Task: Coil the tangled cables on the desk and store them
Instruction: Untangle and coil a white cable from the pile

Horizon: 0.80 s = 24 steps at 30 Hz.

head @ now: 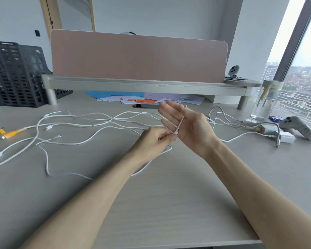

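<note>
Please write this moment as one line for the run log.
left hand: pinches white cable end | right hand: open, cable across palm | other cables: loose on desk

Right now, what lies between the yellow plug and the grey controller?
Head view: tangled white cables, plus the left hand pinching a cable end beside the open right hand.

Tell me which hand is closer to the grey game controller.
Right. The right hand hovers mid-desk, well left of the grey game controller by the window; the left hand, pinching the white cable, is farther left still.
</note>
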Each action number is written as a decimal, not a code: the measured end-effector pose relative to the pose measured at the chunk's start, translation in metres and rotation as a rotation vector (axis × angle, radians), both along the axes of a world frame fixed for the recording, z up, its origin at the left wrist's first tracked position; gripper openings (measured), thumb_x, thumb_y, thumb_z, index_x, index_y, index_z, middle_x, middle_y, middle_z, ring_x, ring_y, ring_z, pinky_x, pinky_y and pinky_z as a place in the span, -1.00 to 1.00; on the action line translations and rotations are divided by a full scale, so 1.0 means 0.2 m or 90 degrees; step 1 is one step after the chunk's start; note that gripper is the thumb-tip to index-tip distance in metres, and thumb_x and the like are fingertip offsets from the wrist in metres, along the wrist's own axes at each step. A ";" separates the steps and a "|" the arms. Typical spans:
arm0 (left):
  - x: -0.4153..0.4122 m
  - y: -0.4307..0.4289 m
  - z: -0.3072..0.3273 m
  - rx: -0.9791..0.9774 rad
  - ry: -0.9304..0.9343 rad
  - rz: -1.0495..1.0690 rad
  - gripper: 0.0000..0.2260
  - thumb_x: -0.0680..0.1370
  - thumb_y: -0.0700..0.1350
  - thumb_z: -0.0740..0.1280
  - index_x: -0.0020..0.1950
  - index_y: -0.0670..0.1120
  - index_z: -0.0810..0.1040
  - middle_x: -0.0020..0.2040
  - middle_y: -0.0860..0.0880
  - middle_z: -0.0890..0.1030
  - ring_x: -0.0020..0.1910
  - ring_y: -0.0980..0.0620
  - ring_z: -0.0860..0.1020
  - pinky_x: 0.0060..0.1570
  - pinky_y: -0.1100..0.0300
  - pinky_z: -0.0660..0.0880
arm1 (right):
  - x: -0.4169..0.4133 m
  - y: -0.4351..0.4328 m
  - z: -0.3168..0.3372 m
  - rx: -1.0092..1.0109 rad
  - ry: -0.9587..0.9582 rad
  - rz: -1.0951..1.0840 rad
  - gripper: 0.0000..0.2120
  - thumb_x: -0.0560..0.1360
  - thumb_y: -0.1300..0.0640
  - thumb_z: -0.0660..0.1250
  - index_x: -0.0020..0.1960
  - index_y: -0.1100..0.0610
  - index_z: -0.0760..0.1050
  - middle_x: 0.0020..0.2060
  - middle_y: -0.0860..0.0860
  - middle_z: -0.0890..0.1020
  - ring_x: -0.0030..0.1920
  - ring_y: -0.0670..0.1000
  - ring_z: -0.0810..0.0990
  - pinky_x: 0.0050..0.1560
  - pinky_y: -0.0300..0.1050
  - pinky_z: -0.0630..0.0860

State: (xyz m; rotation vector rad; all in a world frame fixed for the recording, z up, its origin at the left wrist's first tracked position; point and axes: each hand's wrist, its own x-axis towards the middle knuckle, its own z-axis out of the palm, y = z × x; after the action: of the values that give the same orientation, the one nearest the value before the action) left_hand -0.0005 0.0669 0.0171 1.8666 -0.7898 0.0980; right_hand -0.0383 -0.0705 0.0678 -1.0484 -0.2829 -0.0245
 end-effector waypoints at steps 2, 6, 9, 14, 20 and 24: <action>0.00 0.00 0.00 -0.013 0.007 -0.012 -0.80 0.55 -0.03 0.32 -0.13 -0.14 0.62 -0.30 -0.01 0.51 -0.27 0.10 0.40 -0.19 0.10 0.33 | 0.01 0.01 -0.01 -0.013 -0.013 -0.005 -0.67 0.70 0.11 0.03 0.36 0.17 0.43 0.28 0.12 0.60 0.30 0.13 0.57 0.37 0.03 0.43; 0.00 0.02 0.02 -0.025 0.019 0.024 -0.77 0.54 0.07 0.35 -0.19 -0.07 0.62 -0.26 -0.10 0.64 -0.28 -0.06 0.52 -0.16 0.08 0.42 | 0.02 0.02 -0.01 -0.012 -0.035 -0.034 -0.63 0.71 0.00 -0.01 0.45 0.06 0.32 0.26 0.13 0.61 0.20 0.17 0.63 0.30 0.05 0.50; -0.01 0.00 0.01 0.011 0.011 0.055 -0.75 0.56 0.06 0.33 -0.25 -0.04 0.57 -0.41 -0.02 0.53 -0.39 0.09 0.41 -0.26 0.15 0.32 | 0.05 0.03 -0.03 0.013 -0.036 -0.103 -0.60 0.71 0.00 -0.02 0.53 -0.03 0.16 0.18 0.11 0.66 0.21 0.10 0.63 0.20 0.01 0.55; -0.01 0.04 0.03 0.154 -0.097 0.105 -0.82 0.56 0.04 0.29 -0.11 -0.02 0.60 -0.22 0.04 0.66 -0.17 0.00 0.60 -0.09 0.08 0.53 | 0.09 -0.01 -0.06 -0.058 0.003 -0.201 -0.58 0.71 0.02 0.02 0.56 -0.04 0.16 0.20 0.08 0.65 0.27 0.07 0.58 0.25 -0.05 0.49; -0.06 0.10 0.11 0.274 -0.386 0.165 -0.83 0.58 0.04 0.29 -0.08 -0.02 0.56 -0.19 0.03 0.59 -0.16 -0.11 0.52 -0.27 0.13 0.31 | 0.09 -0.01 -0.12 -0.286 0.051 -0.200 -0.64 0.71 0.08 0.05 0.49 0.06 0.25 0.02 0.07 0.70 -0.05 0.00 0.70 -0.06 -0.24 0.57; -0.02 0.17 0.16 0.223 -0.408 0.169 -0.69 0.53 0.14 0.34 -0.26 -0.04 0.41 -0.36 0.06 0.36 -0.30 0.00 0.34 -0.32 0.11 0.20 | 0.07 0.00 -0.11 -0.530 0.052 -0.178 -0.71 0.71 0.14 0.03 0.30 0.23 0.41 -0.51 -0.08 0.61 -0.45 -0.01 0.61 -0.25 -0.16 0.58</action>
State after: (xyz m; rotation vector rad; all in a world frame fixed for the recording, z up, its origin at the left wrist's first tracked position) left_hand -0.0047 0.1018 0.0484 2.2989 -1.0283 0.8020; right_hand -0.0245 -0.0711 0.0455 -1.9072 -0.0577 -0.1230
